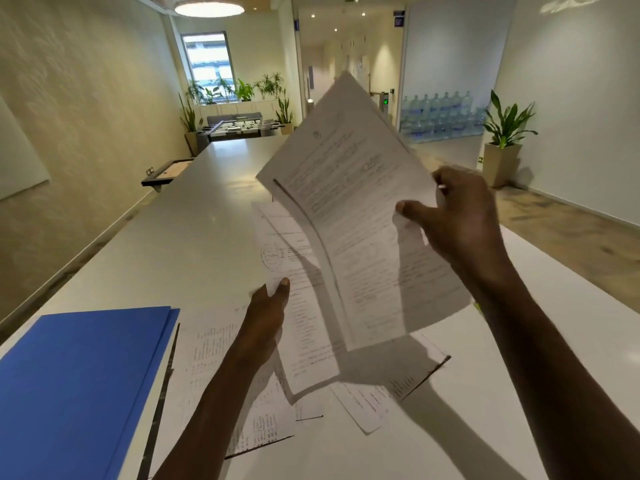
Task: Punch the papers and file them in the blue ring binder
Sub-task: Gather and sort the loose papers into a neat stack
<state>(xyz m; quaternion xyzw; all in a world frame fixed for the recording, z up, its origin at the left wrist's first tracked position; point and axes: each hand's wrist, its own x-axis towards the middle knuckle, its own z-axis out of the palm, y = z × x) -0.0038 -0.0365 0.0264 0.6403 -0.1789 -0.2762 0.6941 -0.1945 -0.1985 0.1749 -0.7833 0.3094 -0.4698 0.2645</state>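
My right hand [457, 216] pinches the right edge of a sheaf of printed papers [353, 209] and holds it raised and tilted above the table. A lower printed sheet [301, 306] is gripped at its left edge by my left hand [268, 317], thumb on top. More printed papers [214, 368] lie scattered on the white table under both arms. The blue ring binder [76, 382] lies shut at the near left of the table. No hole punch is visible.
The long white table [194, 230] stretches away toward a foosball table [239, 128] and plants by a window. A dark tray [166, 173] sits off the table's left edge. A potted plant [502, 147] stands on the floor at right.
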